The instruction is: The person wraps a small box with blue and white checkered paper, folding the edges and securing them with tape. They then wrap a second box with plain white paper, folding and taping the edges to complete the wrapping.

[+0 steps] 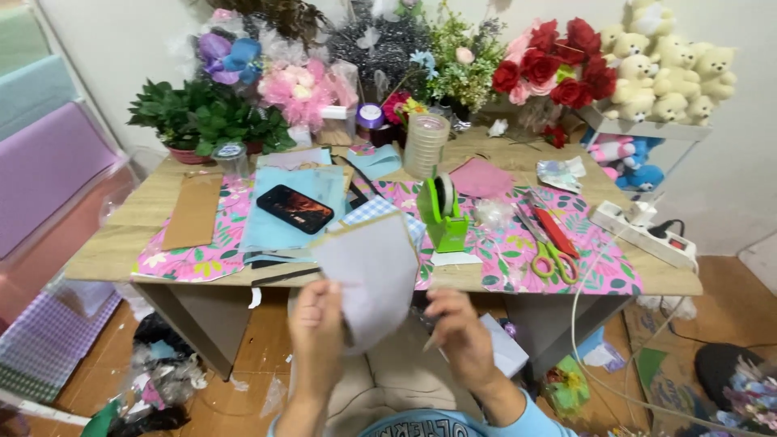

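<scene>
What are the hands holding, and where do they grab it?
A pale grey sheet of paper. The left hand pinches its lower left edge. The right hand is at its lower right side, but whether it grips is unclear.

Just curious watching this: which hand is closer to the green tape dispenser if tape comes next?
Probably the right hand: it sits below the green tape dispenser, while the left hand grips the pale paper sheet further away.
</scene>
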